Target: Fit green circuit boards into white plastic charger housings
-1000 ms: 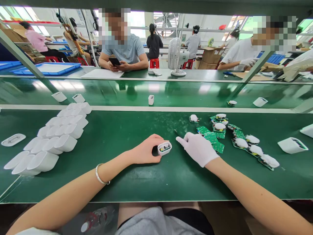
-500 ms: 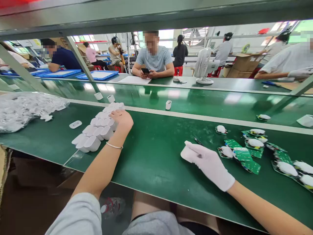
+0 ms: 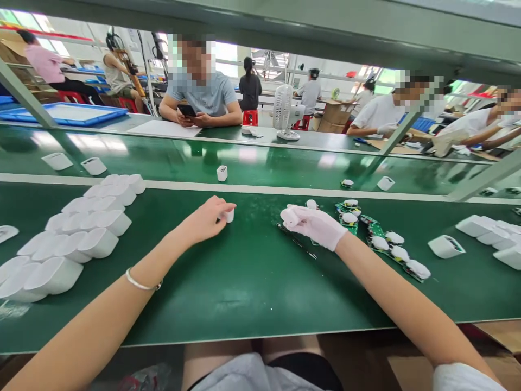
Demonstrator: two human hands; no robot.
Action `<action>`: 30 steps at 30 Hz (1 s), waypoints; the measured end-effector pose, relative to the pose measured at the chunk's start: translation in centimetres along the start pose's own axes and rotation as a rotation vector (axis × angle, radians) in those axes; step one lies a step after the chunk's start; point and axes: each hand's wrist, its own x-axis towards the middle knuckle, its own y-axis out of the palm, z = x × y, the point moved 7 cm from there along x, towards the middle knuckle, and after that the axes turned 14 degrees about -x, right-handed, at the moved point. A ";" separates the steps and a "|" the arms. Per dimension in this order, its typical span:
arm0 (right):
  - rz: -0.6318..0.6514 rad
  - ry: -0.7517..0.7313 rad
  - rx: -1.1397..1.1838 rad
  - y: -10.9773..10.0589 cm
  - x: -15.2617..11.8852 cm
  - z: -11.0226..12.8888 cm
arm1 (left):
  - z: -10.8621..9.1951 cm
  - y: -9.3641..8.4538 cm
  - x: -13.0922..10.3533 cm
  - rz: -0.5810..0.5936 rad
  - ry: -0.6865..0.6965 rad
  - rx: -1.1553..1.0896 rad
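Observation:
My bare left hand [image 3: 205, 219] is closed around a small white housing [image 3: 229, 215] over the middle of the green table. My gloved right hand [image 3: 311, 224] has its fingers closed on a white piece [image 3: 290, 217], partly hidden by the glove. Below the right fingers lies a thin black tool [image 3: 299, 241]. Several green circuit boards [image 3: 376, 233] with white domed parts are spread just right of that hand. Rows of white housings [image 3: 97, 220] stand at the left.
A white strip [image 3: 252, 188] crosses the green table. Beyond it stand a lone housing [image 3: 222, 173] and a fan [image 3: 283, 114]. A person [image 3: 201, 92] holds a phone across the table. More housings [image 3: 488, 231] are at the right; a metal beam [image 3: 260, 32] runs overhead.
The view has turned to the right. My left hand has left the housing rows for the middle, now with a housing in its fingers. My right hand still grips its white piece.

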 end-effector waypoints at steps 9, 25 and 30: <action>0.062 0.276 0.475 -0.8 4.4 0.9 | -2.7 2.7 -0.8 -0.149 0.159 -0.349; -0.234 -0.015 -0.957 0.9 9.5 2.0 | 0.8 4.0 0.1 -0.142 -0.225 -0.740; -0.283 0.140 -1.100 -2.8 14.4 1.6 | 1.2 4.1 0.3 -0.164 -0.235 -0.778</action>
